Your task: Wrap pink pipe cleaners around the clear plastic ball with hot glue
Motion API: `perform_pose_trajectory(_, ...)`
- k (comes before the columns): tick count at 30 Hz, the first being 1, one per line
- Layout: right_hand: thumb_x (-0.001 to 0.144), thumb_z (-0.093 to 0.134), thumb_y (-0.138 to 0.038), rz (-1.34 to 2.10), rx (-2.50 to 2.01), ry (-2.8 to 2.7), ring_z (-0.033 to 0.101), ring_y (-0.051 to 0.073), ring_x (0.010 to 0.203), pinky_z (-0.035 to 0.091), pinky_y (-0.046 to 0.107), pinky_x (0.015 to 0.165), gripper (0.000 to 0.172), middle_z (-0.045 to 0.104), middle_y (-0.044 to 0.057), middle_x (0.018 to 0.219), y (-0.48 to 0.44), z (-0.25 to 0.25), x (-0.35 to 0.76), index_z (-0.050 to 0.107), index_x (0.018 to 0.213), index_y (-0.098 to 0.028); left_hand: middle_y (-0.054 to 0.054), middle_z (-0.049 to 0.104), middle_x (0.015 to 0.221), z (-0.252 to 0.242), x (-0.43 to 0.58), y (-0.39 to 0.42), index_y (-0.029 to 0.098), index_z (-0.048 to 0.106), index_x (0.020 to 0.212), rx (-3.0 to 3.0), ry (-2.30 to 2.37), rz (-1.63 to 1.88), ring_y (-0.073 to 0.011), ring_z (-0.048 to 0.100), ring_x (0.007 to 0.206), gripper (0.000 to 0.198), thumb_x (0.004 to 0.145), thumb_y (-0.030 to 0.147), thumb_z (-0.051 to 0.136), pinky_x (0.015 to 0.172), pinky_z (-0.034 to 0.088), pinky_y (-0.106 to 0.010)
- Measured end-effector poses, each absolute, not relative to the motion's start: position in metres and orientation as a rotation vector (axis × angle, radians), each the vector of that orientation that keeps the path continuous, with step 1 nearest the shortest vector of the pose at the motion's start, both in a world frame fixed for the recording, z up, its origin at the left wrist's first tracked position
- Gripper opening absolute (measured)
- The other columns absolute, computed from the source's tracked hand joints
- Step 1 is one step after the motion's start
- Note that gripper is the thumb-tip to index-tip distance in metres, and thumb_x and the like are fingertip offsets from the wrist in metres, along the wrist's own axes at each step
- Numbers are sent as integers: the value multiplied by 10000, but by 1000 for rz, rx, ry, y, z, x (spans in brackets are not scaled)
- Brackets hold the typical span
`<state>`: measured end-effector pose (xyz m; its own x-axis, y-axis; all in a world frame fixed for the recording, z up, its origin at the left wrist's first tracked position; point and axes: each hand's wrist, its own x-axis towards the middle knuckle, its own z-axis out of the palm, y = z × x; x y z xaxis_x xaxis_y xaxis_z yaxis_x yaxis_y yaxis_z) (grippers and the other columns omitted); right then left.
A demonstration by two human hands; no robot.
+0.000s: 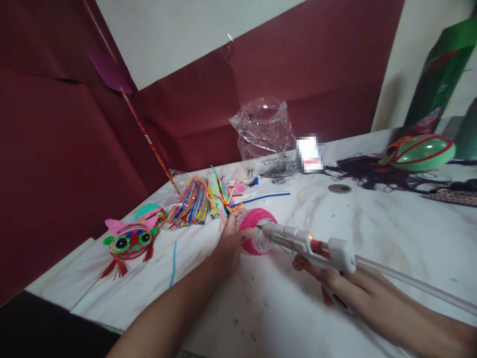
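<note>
1. The table (372, 233) is white and marbled; every place below is given relative to the ball.
2. The glue gun (309, 244) comes in from the right of the ball, with a clear glue stick trailing out behind it. Its nozzle tip touches the ball's right face.
3. The right hand (346, 288) is clamped on the gun's grip from below, fingers wrapped shut around it. Keep the squeeze light so that glue leaves as a thin line.
4. The left hand (231, 243) is at the ball's left side, fingers curled on it to brace it. Keep those fingertips off the nozzle side; the tip is likely hot.
5. The ball (257, 231) rests on the table near its middle. It is clear, with pink cord wound over its upper part. Judged from this, turn the ball to meet the nozzle.
6. The pipe cleaners (201, 199) lie in a coloured heap behind and left of the ball, near it.
7. The finished face (128, 242) lies well to the left.
</note>
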<state>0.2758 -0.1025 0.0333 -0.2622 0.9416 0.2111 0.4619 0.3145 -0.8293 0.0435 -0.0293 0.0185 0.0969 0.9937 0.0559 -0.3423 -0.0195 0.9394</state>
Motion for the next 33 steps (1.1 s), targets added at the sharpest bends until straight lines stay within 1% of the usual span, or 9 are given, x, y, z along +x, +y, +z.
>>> perform_pose_trajectory(3,864,375,-574,834,-1275,-1866,698,231,642,597,330,586,558,758,131,901,-103,32,276,768,932,-183,-75,674,1063,19,43,-29,220,462,1225,1034,874,1307,-256,665,922,762,558,243,829,815,498,-366)
perform_pose_trajectory(6,903,355,-561,844,-1262,-1855,693,214,640,592,316,594,546,762,110,934,-103,27,279,761,987,-207,-70,689,1022,19,43,-29,218,466,1225,1053,889,1300,-235,667,863,744,570,236,816,796,494,-358)
perform_pose_trajectory(11,902,364,-585,795,-1256,-1857,676,211,609,581,320,596,550,762,97,853,-103,22,280,774,942,-220,-58,698,985,19,44,-30,224,474,1212,1052,886,1301,-242,676,860,733,565,235,816,787,498,-353)
perform_pose_trajectory(16,911,365,-597,862,-1238,-1811,677,190,594,582,296,571,557,770,95,977,-103,19,281,764,1016,-223,-69,689,1041,21,45,-31,227,498,1182,1076,897,1302,-252,682,872,699,564,246,825,787,516,-367)
perform_pose_trajectory(18,892,360,-634,850,-1287,-1797,678,198,587,590,318,590,584,771,93,947,-103,21,281,772,987,-232,-62,685,1030,21,45,-32,229,509,1171,1083,921,1303,-241,680,846,681,565,236,819,764,517,-360)
perform_pose_trajectory(21,822,390,-686,846,-1351,-1770,701,253,646,602,362,602,596,763,94,852,-105,29,281,787,873,-245,-55,682,1019,22,45,-32,232,518,1164,1083,932,1303,-232,675,830,666,566,229,813,756,514,-354)
perform_pose_trajectory(24,811,435,-634,875,-1350,-1700,701,266,651,607,372,593,512,755,79,800,-107,33,281,790,823,-265,-57,683,1033,20,44,-31,233,518,1163,1089,919,1300,-232,673,844,653,578,236,808,773,509,-355)
perform_pose_trajectory(27,857,423,-586,860,-1341,-1716,694,256,622,614,380,620,481,747,61,763,-107,29,284,796,868,-283,-62,683,1043,18,44,-30,233,510,1170,1098,890,1301,-238,668,871,670,575,256,817,782,505,-354)
perform_pose_trajectory(33,881,377,-606,878,-1310,-1813,728,277,697,632,375,617,528,776,63,902,-101,19,292,798,908,-288,-58,681,1041,18,43,-30,238,513,1173,1088,866,1296,-230,661,888,674,573,242,820,800,494,-345)
